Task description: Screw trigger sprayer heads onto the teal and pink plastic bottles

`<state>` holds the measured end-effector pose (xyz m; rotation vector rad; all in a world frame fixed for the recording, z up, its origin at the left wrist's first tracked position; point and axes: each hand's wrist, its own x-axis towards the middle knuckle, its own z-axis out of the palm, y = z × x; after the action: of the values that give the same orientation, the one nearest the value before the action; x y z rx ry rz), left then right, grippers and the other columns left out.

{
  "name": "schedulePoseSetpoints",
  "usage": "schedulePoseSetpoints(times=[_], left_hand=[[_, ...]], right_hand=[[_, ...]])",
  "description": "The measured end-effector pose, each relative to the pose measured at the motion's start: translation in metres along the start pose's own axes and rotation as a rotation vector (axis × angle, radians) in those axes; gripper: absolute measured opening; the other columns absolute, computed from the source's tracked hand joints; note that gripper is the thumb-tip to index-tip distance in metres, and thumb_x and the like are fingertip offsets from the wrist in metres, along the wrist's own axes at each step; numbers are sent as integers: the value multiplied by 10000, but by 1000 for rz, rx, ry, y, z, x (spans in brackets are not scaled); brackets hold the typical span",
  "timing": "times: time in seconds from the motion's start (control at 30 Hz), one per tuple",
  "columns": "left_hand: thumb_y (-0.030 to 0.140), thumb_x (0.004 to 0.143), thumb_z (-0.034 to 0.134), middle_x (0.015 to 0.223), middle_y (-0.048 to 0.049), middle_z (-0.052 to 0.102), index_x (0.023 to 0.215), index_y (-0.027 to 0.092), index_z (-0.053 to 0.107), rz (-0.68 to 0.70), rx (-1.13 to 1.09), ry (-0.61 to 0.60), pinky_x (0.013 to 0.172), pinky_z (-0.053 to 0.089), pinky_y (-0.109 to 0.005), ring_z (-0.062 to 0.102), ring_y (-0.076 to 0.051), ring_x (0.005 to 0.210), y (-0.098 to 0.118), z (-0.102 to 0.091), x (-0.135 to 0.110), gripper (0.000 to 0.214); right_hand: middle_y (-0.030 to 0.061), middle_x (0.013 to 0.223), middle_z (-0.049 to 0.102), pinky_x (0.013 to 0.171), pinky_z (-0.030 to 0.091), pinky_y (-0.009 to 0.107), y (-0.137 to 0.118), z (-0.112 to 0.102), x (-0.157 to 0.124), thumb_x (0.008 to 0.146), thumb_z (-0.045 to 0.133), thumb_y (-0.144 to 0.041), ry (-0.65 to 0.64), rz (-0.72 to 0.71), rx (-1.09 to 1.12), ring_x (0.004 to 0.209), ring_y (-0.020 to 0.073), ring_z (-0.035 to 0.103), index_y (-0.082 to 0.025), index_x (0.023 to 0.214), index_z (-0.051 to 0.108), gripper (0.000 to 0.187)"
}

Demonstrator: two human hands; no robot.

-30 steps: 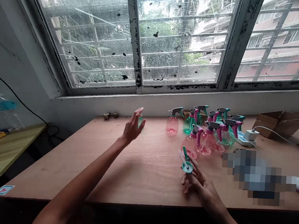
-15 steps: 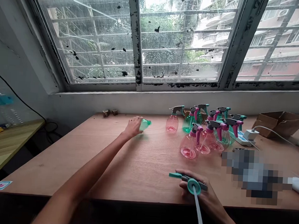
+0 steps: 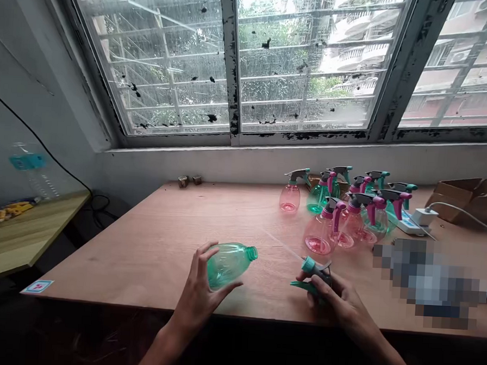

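Note:
A clear green bottle (image 3: 228, 264) lies tilted on its side in my left hand (image 3: 200, 290), its open threaded neck pointing right. My fingers and thumb wrap around its base end, above the table near the front edge. In my right hand (image 3: 335, 299) is a spray trigger head (image 3: 313, 270) with a teal collar and teal lever. Its thin pale dip tube extends up and left over the table, blurred by motion. The bottle's neck and the spray head are apart.
Several assembled pink and green spray bottles (image 3: 320, 235) stand at the back right. Beyond them are a power strip (image 3: 415, 224) and a cardboard box (image 3: 463, 202). Two small brown objects (image 3: 189, 181) sit by the wall. A blurred patch (image 3: 429, 285) covers something at right.
My left hand has drawn the green bottle from the table's back toward me. My right hand has turned the spray head so its tube swings from pointing down toward me to up-left.

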<state>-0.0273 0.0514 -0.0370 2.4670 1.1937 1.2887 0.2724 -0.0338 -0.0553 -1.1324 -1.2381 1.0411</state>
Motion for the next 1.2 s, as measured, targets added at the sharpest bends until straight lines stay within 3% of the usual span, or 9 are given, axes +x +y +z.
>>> schedulePoseSetpoints(times=[0.23, 0.57, 0.63, 0.73, 0.83, 0.93, 1.0, 1.1, 1.2], left_hand=[[430, 853, 695, 1421, -105, 429, 1425, 347, 306, -41, -20, 7, 1090, 427, -582, 455, -329, 1333, -8, 5, -7, 696], [400, 866, 692, 1472, -87, 410, 1457, 371, 285, -14, -28, -33, 1120, 408, -558, 397, -309, 1388, -8, 5, -9, 718], [391, 863, 697, 1489, -91, 389, 1462, 374, 277, -9, -20, -41, 1126, 401, -557, 376, -311, 1405, -7, 4, -10, 732], [368, 864, 701, 1589, -82, 222, 1452, 393, 314, 30, 8, -126, 1120, 401, -568, 276, -341, 1461, -4, 1, -11, 704], [332, 873, 693, 1611, -74, 171, 1444, 415, 334, 58, -21, -255, 1096, 432, -564, 283, -350, 1459, -1, 1, -15, 680], [343, 813, 761, 1557, -105, 315, 1498, 399, 190, 12, -91, -249, 1141, 347, -611, 324, -347, 1436, 5, 5, -15, 894], [349, 768, 805, 1557, -109, 325, 1511, 379, 120, -47, -177, -197, 1171, 281, -621, 305, -346, 1444, 12, 10, -11, 1011], [343, 767, 812, 1575, -103, 295, 1499, 343, 166, -190, -480, -148, 1188, 300, -533, 332, -314, 1437, 25, 21, -1, 976], [335, 795, 790, 1531, -90, 383, 1479, 310, 270, -307, -748, -143, 1182, 328, -464, 396, -292, 1404, 32, 30, 8, 859]], right_hand=[[65, 725, 666, 417, 360, 277, 17, -5, 0, 859, 664, -549, 82, 33, 158, 413, 120, 498, -144, 727, 681, 426], [39, 689, 637, 438, 379, 267, 23, -9, -2, 865, 693, -461, 176, 1, 329, 485, 146, 515, -159, 812, 697, 307], [43, 681, 641, 435, 380, 269, 23, -10, -1, 872, 680, -469, 130, 2, 319, 465, 140, 509, -153, 787, 695, 327], [54, 695, 669, 436, 385, 268, 20, -10, 0, 896, 650, -474, -31, 56, 183, 438, 131, 526, -146, 732, 685, 369], [73, 746, 711, 560, 491, 302, 12, -7, 0, 900, 638, -493, -75, 62, 14, 612, 207, 638, -157, 763, 709, 370], [112, 928, 756, 810, 534, 406, 2, 0, 1, 877, 666, -498, -39, 28, -29, 884, 306, 689, -174, 932, 745, 338], [109, 1025, 754, 886, 514, 461, -3, 6, 4, 882, 676, -461, -41, 52, 62, 948, 327, 698, -207, 1157, 692, 375], [71, 1021, 750, 855, 527, 458, -5, 13, 14, 908, 654, -416, -9, 55, 297, 857, 290, 727, -258, 1317, 580, 444], [53, 920, 752, 778, 551, 395, 1, 16, 25, 863, 713, -399, 24, 10, 406, 770, 248, 717, -225, 1207, 644, 391]])
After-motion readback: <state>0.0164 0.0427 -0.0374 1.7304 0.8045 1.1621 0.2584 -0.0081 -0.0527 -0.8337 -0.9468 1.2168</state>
